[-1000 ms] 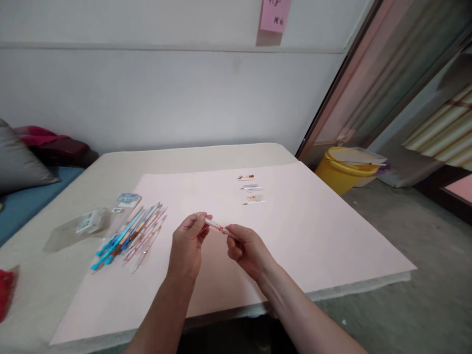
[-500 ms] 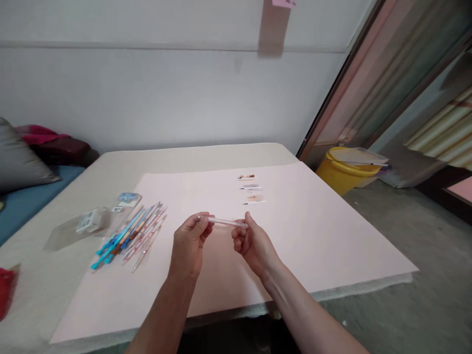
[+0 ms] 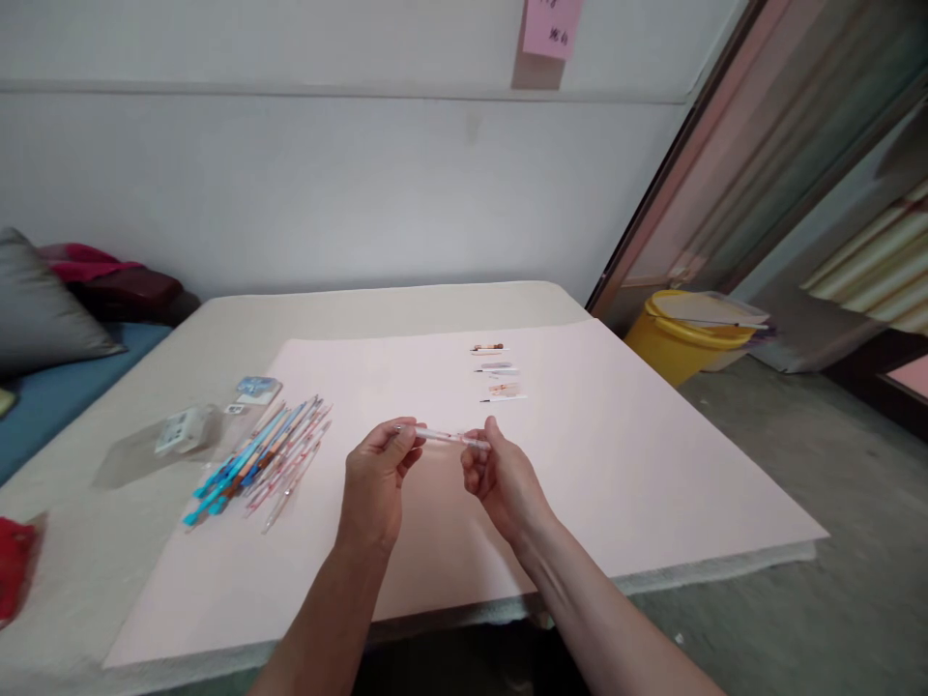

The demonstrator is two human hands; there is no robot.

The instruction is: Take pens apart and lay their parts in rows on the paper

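A slim white pen (image 3: 444, 436) with reddish marks lies level between my two hands, above the pink sheet (image 3: 652, 483). My left hand (image 3: 381, 469) pinches one end between thumb and fingers. At the other end, my right hand (image 3: 500, 474) grips it the same way, its other fingers curled. To the left a bunch of pens (image 3: 268, 459), blue, brown and clear with pink, is spread on the sheet. Beyond my hands are three small groups of thin pieces: a brown-patterned one (image 3: 489, 348), a greyish one (image 3: 497, 368) and an orange-patterned one (image 3: 504, 391), with dark-tipped refills beside them.
A clear plastic bag with a white block (image 3: 185, 430) and a blue-and-white packet (image 3: 258, 390) lie left of the pens. A red object (image 3: 14, 565) is at the left edge. A yellow bucket (image 3: 671, 338) stands on the floor beyond the table's right side.
Reddish marks now show on the pen, which looked plain white before, so it seems turned. Both hands keep their grip. The camera view has shifted slightly.
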